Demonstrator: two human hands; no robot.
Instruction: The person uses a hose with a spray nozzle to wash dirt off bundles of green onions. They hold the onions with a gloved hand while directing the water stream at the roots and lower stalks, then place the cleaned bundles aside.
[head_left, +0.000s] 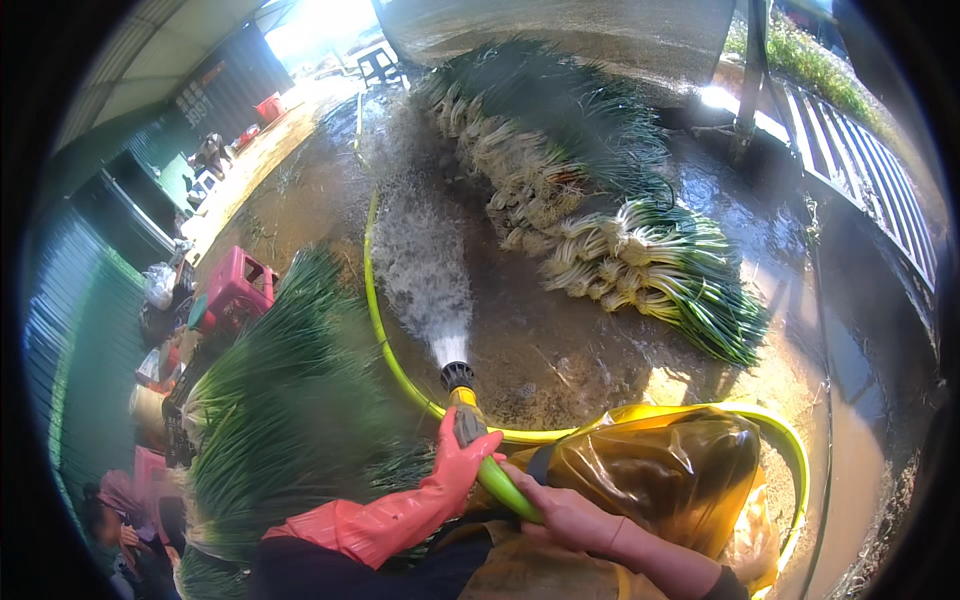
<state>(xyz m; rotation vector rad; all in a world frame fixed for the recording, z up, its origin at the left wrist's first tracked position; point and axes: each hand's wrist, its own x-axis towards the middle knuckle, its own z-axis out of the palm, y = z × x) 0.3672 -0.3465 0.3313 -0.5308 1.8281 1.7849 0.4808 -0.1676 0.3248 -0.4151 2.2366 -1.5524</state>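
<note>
My left hand (457, 461), in a long red rubber glove, grips the grey and yellow hose nozzle (464, 397) near its base. Just behind it, my right hand (562, 514) is closed around the green garden hose (502, 487). From the black nozzle head, a wide water spray (424, 262) shoots forward over the wet ground. To the right of the spray lies a long pile of green onion bunches (525, 161), pale roots facing the water. Nearer bunches (637, 259) show whiter stems. At the left, another heap of green onions (277, 420) lies beside me, partly blurred.
The yellow-green hose (373, 292) loops across the ground and around my right side, by a translucent amber waterproof garment (660, 465). A pink plastic stool (241, 281) stands at left. A person (131, 525) is low at bottom left. A slatted metal panel (862, 165) borders the right.
</note>
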